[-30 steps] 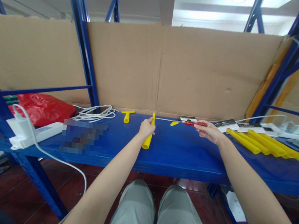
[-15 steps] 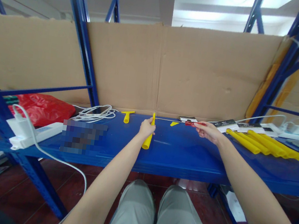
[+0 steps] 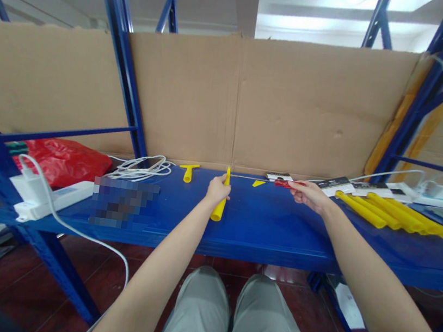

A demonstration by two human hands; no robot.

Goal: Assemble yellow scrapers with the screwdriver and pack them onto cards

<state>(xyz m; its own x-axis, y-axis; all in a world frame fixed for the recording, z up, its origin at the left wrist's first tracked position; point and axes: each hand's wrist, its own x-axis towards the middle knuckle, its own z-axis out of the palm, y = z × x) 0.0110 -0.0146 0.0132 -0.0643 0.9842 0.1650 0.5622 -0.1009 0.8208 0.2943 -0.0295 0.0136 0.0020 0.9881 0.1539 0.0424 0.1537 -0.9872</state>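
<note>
My left hand is wrapped round a yellow tube-shaped handle, which stands out above and below the fingers. In my right hand is a screwdriver with a red handle. Its thin shaft runs level to the left, and the tip reaches the upper part of the yellow handle; whether it sits in a screw is too small to tell. Under the shaft lies a small yellow piece. A yellow T-shaped piece stands to the left of my left hand.
Several yellow tubes lie at the right of the blue shelf, by black-and-white packets. On the left are coiled white cable, a red bag and a power strip. Cardboard stands behind.
</note>
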